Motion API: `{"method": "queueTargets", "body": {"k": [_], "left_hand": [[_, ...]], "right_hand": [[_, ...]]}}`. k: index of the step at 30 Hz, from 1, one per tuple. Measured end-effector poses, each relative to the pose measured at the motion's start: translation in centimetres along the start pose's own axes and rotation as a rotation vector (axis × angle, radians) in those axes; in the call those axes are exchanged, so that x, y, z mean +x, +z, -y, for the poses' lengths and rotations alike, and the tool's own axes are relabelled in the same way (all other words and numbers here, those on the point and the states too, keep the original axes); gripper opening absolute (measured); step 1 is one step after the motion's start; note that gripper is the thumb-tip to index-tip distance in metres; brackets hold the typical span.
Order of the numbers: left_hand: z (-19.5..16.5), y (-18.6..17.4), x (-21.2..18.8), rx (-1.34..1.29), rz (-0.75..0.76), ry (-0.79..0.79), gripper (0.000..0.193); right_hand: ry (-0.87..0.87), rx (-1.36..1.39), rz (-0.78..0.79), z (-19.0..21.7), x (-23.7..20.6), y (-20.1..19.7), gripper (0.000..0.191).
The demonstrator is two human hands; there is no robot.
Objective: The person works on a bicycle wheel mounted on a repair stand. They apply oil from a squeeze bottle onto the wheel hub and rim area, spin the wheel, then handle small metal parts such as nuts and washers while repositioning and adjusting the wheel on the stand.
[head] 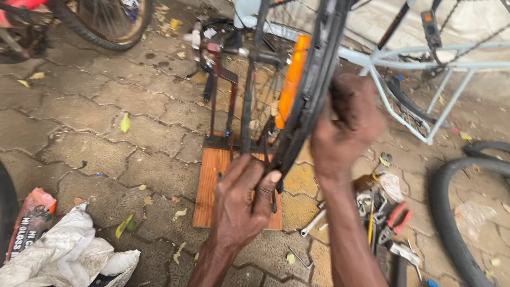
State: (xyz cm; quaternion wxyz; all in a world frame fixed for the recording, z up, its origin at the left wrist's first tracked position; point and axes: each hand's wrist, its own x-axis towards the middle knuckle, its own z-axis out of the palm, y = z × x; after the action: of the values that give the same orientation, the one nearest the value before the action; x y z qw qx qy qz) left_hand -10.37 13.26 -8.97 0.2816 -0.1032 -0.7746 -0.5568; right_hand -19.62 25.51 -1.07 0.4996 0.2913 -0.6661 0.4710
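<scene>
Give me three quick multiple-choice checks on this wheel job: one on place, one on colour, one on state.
1. Where do the pliers lie?
A. on the wooden board
B. on the paving right of the right arm
C. on the white bag

2. What colour is the strip beside the tyre?
A. orange
B. green
C. white

3. What is the right hand doing?
A. hanging free
B. resting on the paving
C. gripping the tyre

Answers: 1 B, red handles lie among tools there; 2 A, plainly orange; 3 C, fingers wrap the tyre.
</scene>
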Motion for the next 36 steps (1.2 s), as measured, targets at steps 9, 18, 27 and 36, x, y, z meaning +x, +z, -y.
{"method": "queueTargets", "body": {"k": [9, 18, 27, 36], "left_hand": [[0.0, -0.9, -0.4, 0.09, -0.042, 0.089, 0.01], [2.6, 0.5, -1.2, 0.102, -0.027, 0.136, 0.012], [2.0, -0.9, -1.2, 0.108, -0.015, 0.119, 0.016], [0.9, -1.4, -0.9, 0.081, -0.021, 0.098, 0.015]], "right_hand": [[0.162, -0.202, 0.033, 0.2, -0.9, -0.2, 0.01], [0.003, 0.173, -0.247, -0.4, -1.0, -0.3, 0.01], [-0.005, 0.146, -0.151, -1.3, -0.7, -1.2, 0.013], [0.026, 0.102, -0.126, 0.5, -0.6, -0.7, 0.016]]}}
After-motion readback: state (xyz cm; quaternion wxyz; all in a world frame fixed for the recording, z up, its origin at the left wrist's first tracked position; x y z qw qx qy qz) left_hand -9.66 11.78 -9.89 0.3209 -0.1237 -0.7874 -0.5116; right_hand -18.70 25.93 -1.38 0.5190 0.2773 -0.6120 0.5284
